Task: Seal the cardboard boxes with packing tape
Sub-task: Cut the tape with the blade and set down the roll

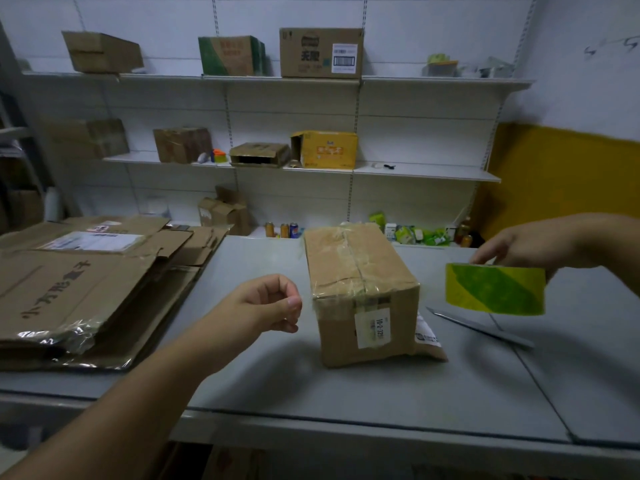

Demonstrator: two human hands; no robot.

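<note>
The brown cardboard box (360, 271) sits in the middle of the grey table (346, 386). Its flaps are shut, shiny clear tape is already on its top and near end, and a white label (372, 329) is on the side facing the person. The right hand (526, 244) is up in the air at 3 o'clock from the box. Its fingers hold the yellow and green roll of packing tape (495, 289) by the top edge. The left hand (263, 306) is at 9 o'clock, just beside the near top corner of the box. Its fingers are curled in and the thumb is on the first finger, but I cannot tell if it pinches a loose end of clear tape. A thin grey flat strip (481, 328) lies on the table at 4 o'clock, under the roll; it may be a cutter. A pile of flat brown cardboard (86, 289) lies far off at 9 o'clock. This looks like the taping step for this 1 box, maybe near its end. The next move likely needs 2 hands: pull tape off the roll, lay it flat over the seam, press it down, then cut it.
</note>
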